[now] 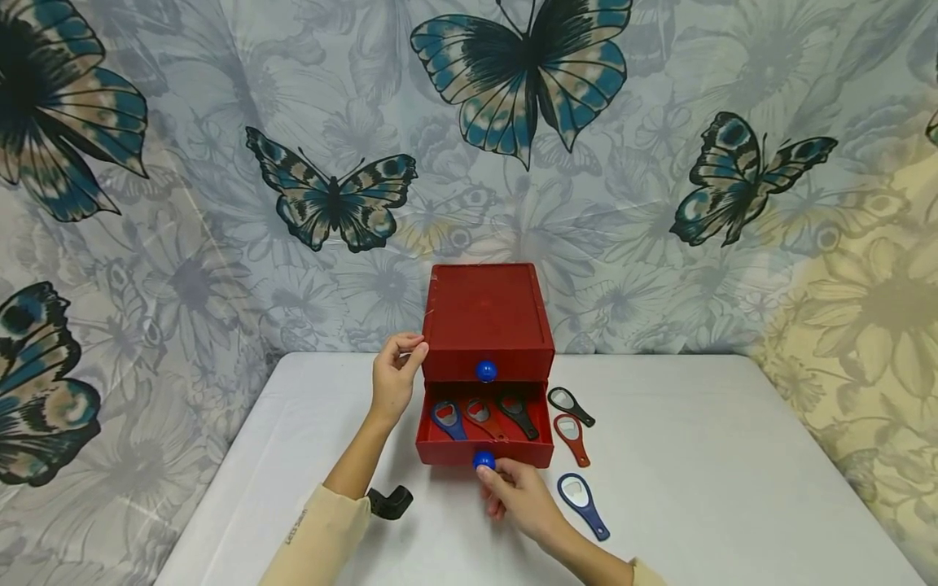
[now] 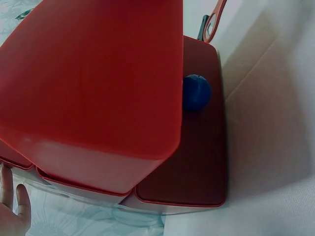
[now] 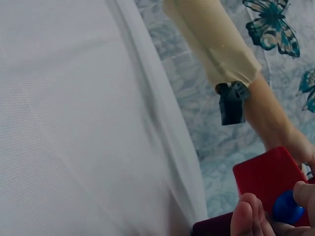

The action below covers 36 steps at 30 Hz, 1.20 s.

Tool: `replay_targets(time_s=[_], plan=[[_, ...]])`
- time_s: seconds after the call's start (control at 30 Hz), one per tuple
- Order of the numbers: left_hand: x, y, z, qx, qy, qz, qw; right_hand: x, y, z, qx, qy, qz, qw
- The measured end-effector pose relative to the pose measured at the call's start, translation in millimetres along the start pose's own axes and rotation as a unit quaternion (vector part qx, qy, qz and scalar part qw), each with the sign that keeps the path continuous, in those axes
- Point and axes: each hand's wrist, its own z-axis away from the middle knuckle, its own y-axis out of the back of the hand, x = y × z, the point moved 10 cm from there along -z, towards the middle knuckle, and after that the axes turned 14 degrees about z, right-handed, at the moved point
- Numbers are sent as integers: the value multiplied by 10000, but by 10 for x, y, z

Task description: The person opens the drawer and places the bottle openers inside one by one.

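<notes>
A red two-drawer box stands near the back of the white table. Its lower drawer is pulled out, holding a blue bottle opener, a red one and a black one. My right hand pinches that drawer's blue knob between thumb and fingers. At the box's left side, my left hand rests its fingertips by the edge of the upper part. The upper drawer, with its own blue knob, is closed.
Right of the box lie a black bottle opener, a red bottle opener and, nearer the front, a blue bottle opener. Behind the table hangs a butterfly-print cloth. A black wrist camera sticks out from the left sleeve.
</notes>
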Motion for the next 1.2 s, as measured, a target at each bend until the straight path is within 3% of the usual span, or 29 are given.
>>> replay_targets(time_s=[0.23,0.8,0.9,1.03,1.2], plan=[[-40,26,-7,13,-23,-3,10000,-70,84,-78,398,20,-69,9992],[28,6,-38,-118,-39,-166,9998,-128,293,-658,887,145,-83,9959],[27,10,-33,-81,-37,-138,9999,-136,322,-733,982,222,166,9948],[-2,17,-33,-53,-21,-115,9999,-113,327,-783,1060,226,447,9931],[-17,10,-29,-59,-54,-125,9999,-88,339,-770,1120,253,313,9929]])
